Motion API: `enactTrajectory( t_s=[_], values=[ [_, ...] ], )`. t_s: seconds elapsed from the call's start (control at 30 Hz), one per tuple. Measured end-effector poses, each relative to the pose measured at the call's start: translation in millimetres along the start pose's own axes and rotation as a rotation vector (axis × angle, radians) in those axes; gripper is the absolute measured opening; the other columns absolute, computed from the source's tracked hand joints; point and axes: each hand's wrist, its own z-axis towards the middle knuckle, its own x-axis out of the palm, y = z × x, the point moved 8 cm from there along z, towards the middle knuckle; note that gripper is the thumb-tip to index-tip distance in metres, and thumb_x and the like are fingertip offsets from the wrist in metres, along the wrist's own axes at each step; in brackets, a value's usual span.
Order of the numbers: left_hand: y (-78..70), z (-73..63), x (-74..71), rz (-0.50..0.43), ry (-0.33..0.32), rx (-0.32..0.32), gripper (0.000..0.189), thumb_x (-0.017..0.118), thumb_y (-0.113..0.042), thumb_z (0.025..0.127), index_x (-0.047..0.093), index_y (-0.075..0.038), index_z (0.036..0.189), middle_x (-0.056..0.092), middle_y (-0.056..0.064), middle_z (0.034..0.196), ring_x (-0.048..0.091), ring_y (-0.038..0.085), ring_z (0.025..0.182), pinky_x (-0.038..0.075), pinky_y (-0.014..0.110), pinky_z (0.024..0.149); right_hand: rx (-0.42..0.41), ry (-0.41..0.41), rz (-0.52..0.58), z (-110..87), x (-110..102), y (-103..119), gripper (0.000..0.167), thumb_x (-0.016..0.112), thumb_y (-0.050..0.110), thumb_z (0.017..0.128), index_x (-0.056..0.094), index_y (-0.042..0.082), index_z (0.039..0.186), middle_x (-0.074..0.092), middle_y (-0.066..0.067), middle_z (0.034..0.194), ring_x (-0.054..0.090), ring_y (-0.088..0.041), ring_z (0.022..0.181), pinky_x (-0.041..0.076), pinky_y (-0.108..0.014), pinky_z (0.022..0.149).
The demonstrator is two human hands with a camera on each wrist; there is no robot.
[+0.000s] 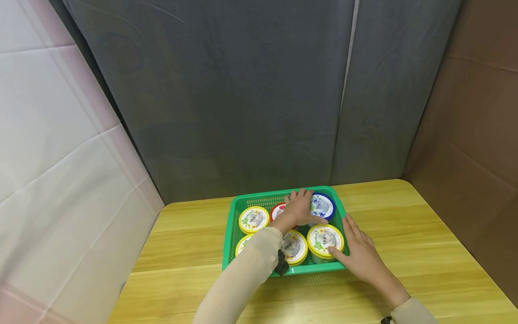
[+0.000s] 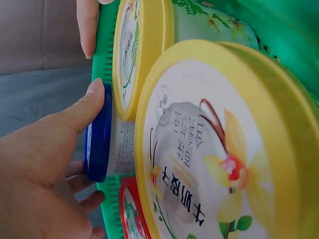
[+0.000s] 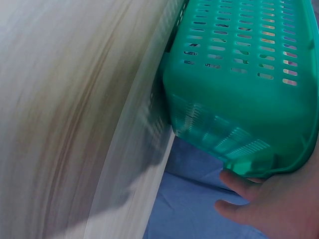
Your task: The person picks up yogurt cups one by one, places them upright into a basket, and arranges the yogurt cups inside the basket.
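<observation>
My left hand (image 1: 298,210) reaches over a green plastic basket (image 1: 228,243) and grips a blue-lidded tub (image 1: 323,206) at its back right. In the left wrist view, the thumb lies against the blue lid (image 2: 101,134), with fingers around its far side. My right hand (image 1: 362,254) rests at the basket's right rim, straight fingers outside, thumb reaching over a yellow-lidded tub (image 1: 325,238). Whether that thumb presses the lid, I cannot tell. A red-lidded tub (image 1: 277,209) sits partly hidden under the left hand. Other yellow-lidded tubs (image 1: 254,219) stand upright inside.
The basket stands on a wooden table (image 1: 190,256). Behind it hangs a dark grey cloth (image 1: 243,112). A pale cloth (image 1: 73,148) closes the left side, and a brown one (image 1: 473,135) the right.
</observation>
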Motion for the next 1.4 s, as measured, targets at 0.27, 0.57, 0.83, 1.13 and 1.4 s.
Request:
enactTrajectory(
  t_s=[0.27,0.57,0.83,1.13,1.4],
  values=[
    [1.0,-0.6,4.0,0.021,0.014,-0.005,0.102,0.072,-0.070,0.074,0.036,-0.017,0.153,0.039,0.005,0.157,0.035,0.031,0.144,0.028,0.059,0.118,-0.013,-0.022,-0.013,-0.9,-3.0,3.2,0.092,0.056,0.055,0.095,0.020,-0.004,0.156,0.013,-0.024,0.165,0.036,-0.057,0.138,0.029,-0.075,0.107],
    [2.7,-3.9,7.5,0.013,0.071,-0.037,0.101,0.069,-0.070,0.077,0.032,-0.018,0.155,0.034,0.005,0.160,0.030,0.031,0.149,0.023,0.059,0.121,-0.019,-0.026,-0.007,-0.5,-0.9,2.9,0.092,0.056,0.055,0.095,0.020,-0.004,0.156,0.013,-0.024,0.165,0.036,-0.058,0.137,0.029,-0.075,0.106],
    [8.6,-5.3,14.0,0.008,0.157,-0.086,0.101,0.063,-0.071,0.081,0.028,-0.014,0.156,0.030,0.007,0.163,0.023,0.031,0.153,0.021,0.058,0.123,-0.023,-0.029,-0.005,0.6,-0.2,2.9,0.092,0.056,0.055,0.095,0.020,-0.004,0.156,0.015,-0.025,0.164,0.036,-0.058,0.137,0.030,-0.074,0.106],
    [10.8,-5.8,17.0,-0.027,0.177,-0.087,0.085,0.053,-0.063,0.093,0.026,-0.014,0.157,0.027,0.007,0.165,0.019,0.033,0.154,0.017,0.057,0.124,-0.017,-0.027,-0.009,1.7,-1.4,2.8,0.093,0.057,0.055,0.095,0.020,-0.004,0.155,0.015,-0.025,0.164,0.036,-0.056,0.137,0.029,-0.073,0.107],
    [15.2,-8.3,18.1,-0.025,0.187,-0.094,0.083,0.053,-0.061,0.094,0.025,-0.016,0.158,0.032,0.005,0.163,0.024,0.031,0.153,0.016,0.057,0.125,-0.023,-0.022,-0.001,4.8,0.7,3.0,0.093,0.057,0.055,0.094,0.020,-0.005,0.155,0.015,-0.025,0.164,0.036,-0.055,0.138,0.029,-0.073,0.108]
  ],
)
